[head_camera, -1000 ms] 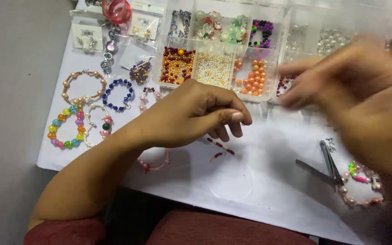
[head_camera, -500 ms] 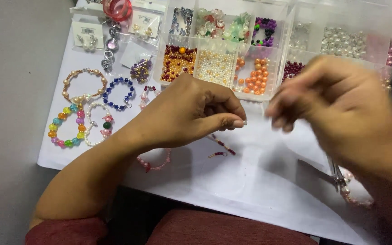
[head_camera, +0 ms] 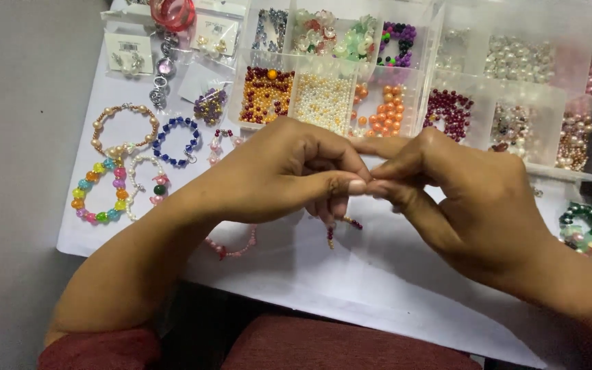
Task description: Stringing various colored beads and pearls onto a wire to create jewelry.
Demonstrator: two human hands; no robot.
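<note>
My left hand [head_camera: 286, 171] pinches a thin strand of small red and gold beads [head_camera: 340, 226] that hangs below the fingers over the white sheet [head_camera: 378, 274]. My right hand [head_camera: 460, 199] meets it fingertip to fingertip, thumb and forefinger pinched at the strand's upper end. What sits between the fingertips is too small to see. Both hands hover just in front of the clear bead organiser [head_camera: 351, 89].
The organiser holds compartments of gold, white, orange, dark red and pearl beads. Finished bracelets lie at the left: a multicoloured one [head_camera: 99, 192], a blue one [head_camera: 176, 142], a peach one [head_camera: 123, 130]. A pink strand [head_camera: 231, 250] lies under my left wrist. Green beadwork [head_camera: 587, 229] sits at the right.
My right hand has come down and left from over the bead boxes to meet my left fingertips. The bead strand has lifted off the sheet and now hangs.
</note>
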